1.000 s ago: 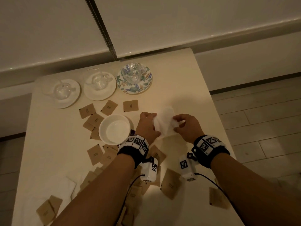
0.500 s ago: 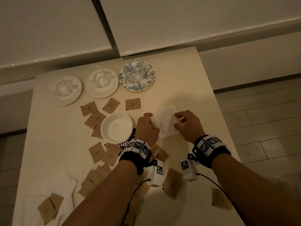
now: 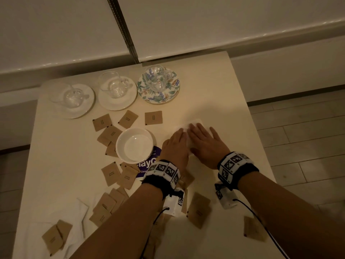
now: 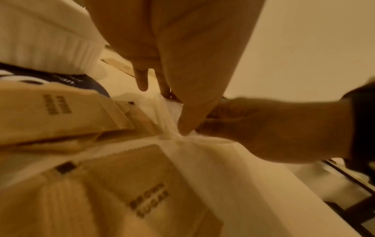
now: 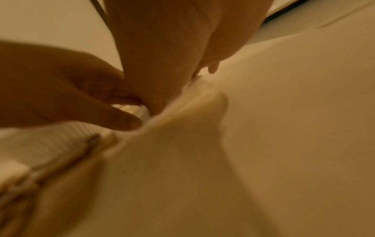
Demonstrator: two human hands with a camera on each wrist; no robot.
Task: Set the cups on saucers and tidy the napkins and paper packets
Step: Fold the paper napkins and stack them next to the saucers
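Observation:
Both hands lie flat, side by side, on a folded white napkin (image 3: 194, 122) on the table (image 3: 214, 86) right of centre. My left hand (image 3: 176, 140) presses its left part, my right hand (image 3: 202, 138) its right part, fingers straight. Most of the napkin is hidden under them. Three glass cups stand on saucers along the far edge: one (image 3: 71, 94) on a white saucer (image 3: 85, 109), one (image 3: 113, 85) on another white saucer (image 3: 127, 101), one (image 3: 158, 77) on a flowered saucer (image 3: 171, 90). Brown paper packets (image 3: 153, 117) lie scattered over the table.
An empty white bowl (image 3: 134, 144) sits left of my left hand on a purple round label (image 3: 147, 165). More white napkins (image 3: 74, 219) lie at the near left under several packets. Loose packets (image 3: 198, 212) lie below my wrists. The table's right edge (image 3: 248, 116) drops to a wooden floor.
My hands held the napkin up by its edges and folded it; now both have flattened out and press it onto the table. The view has tilted slightly toward the table.

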